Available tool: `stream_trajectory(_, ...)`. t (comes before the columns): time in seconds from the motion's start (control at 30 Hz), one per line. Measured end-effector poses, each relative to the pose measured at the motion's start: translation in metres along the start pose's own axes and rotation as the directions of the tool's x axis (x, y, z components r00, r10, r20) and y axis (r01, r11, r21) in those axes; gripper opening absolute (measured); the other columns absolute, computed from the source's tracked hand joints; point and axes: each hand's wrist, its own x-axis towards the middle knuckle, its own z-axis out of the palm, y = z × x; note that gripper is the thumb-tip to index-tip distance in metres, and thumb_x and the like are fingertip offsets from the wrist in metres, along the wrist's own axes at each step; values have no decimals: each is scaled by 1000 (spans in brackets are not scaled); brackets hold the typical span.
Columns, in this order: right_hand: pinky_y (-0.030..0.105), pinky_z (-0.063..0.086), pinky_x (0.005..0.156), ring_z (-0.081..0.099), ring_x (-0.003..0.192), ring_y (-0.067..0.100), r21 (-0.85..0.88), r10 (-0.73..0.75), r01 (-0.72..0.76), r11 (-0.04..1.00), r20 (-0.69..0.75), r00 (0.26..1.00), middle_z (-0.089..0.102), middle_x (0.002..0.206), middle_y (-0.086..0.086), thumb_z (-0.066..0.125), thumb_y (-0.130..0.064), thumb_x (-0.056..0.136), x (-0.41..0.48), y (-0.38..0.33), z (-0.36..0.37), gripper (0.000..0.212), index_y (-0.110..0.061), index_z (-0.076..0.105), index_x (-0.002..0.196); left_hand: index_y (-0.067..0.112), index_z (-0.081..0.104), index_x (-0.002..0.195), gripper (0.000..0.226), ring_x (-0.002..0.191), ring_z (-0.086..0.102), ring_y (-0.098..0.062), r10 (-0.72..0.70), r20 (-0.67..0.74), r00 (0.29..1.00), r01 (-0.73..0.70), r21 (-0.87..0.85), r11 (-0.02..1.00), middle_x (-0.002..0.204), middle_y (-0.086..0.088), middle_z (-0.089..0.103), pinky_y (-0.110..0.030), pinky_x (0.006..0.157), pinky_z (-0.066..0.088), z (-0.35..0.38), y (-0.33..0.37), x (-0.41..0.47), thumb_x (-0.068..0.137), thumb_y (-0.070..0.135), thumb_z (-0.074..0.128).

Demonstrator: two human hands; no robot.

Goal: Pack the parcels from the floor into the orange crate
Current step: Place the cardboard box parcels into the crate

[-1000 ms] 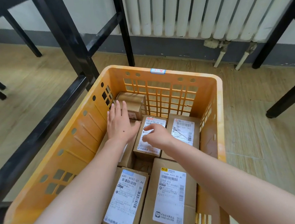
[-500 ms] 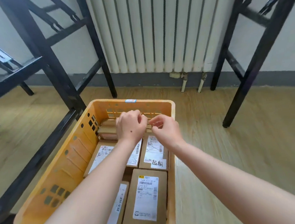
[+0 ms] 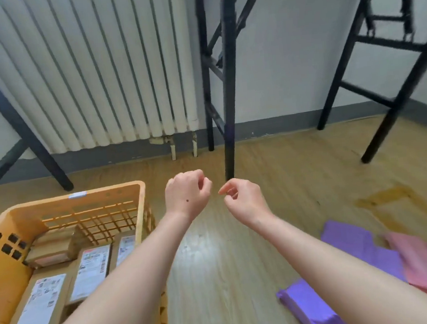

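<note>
Both bare forearms are reaching forward over a glossy wood-grain plank floor [image 3: 216,276], and the hands are hanging side by side in the air, close but not touching. The left hand [image 3: 186,193] is curling into a loose fist with nothing inside it; the right hand [image 3: 243,197] is half-curled too, fingers bent inward, and it is also holding nothing. The orange crate [image 3: 10,287] is sitting at the lower left, a rigid moulded plastic box with rounded corners, a lattice of square openings across its far wall and small punched holes in its side. Inside it, flat brown cardboard parcels [image 3: 93,271] are lying packed edge to edge, each wearing a white printed label, with one smaller carton [image 3: 53,248] resting in the far corner. To the lower right, soft plastic mailers are still lying on the floor: two smooth purple bags [image 3: 308,305] and a pink bag [image 3: 425,268] overlapping the farther purple one, and something brownish is showing at the frame's edge, too blurred to identify. A white radiator [image 3: 92,69] of rounded vertical columns is standing against the pale wall, and black square-section metal table legs [image 3: 227,96] are rising just beyond the hands.
</note>
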Motion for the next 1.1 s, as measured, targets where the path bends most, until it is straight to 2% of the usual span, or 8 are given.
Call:
stream_trajectory(0.17,20,41,70,56,80,11,-32,88,-90,995,-47,995,64,89,-4,49,-6,86,4,61,-62,25,-18,70,92,14,47,61,30,61,49,-22,122,58,991,-120,-28,992,56,7,43,-29,60,31,50,82,14,88,25,50)
stream_trajectory(0.3,16,37,64,56,77,13,9,176,-176,984,-109,978,63,86,-2,49,-3,86,-3,114,-100,25,-15,70,93,12,48,59,28,59,48,-23,195,94,976,-191,-46,980,55,5,47,-30,57,32,89,143,16,85,23,49)
stream_trajectory(0.47,20,43,72,58,78,12,42,291,-288,957,-169,942,71,89,1,49,-2,83,-13,180,-127,27,-18,70,86,9,53,64,29,63,55,-28,227,167,959,-211,-110,971,59,1,52,-32,58,37,134,201,19,85,27,45)
stream_trajectory(0.67,21,41,69,59,80,16,79,444,-439,895,-241,863,73,89,3,50,-2,82,-18,262,-157,28,-17,73,88,17,44,65,24,76,59,-32,340,317,885,-344,-46,938,66,-2,56,-29,60,28,204,250,24,86,27,47)
stream_trajectory(0.83,30,48,74,66,89,25,87,554,-551,830,-243,796,70,82,4,51,0,76,-44,343,-167,30,-17,72,88,17,55,72,20,88,63,-34,401,425,811,-438,-12,899,86,-13,68,-29,61,33,272,282,8,86,29,48)
stream_trajectory(0.93,31,48,81,64,98,27,78,602,-607,791,-279,748,71,95,8,56,-2,76,-64,385,-174,26,-16,71,93,12,63,83,24,90,63,-35,456,477,752,-520,3,854,91,-14,68,-28,62,35,302,306,-6,86,29,47)
stream_trajectory(1.0,33,45,90,56,111,30,-57,575,-629,775,-350,740,64,111,9,59,-5,77,-76,409,-182,29,-18,69,101,11,64,85,23,89,63,-34,485,493,722,-548,-20,836,92,-13,68,-28,62,35,317,324,-15,86,28,47)
stream_trajectory(1.1,37,36,99,38,126,28,-464,461,-590,660,-370,807,46,128,5,60,-11,80,-93,431,-200,44,-21,57,122,11,63,83,22,88,63,-34,536,509,673,-596,-56,801,91,-13,67,-29,63,34,333,348,-29,85,27,48)
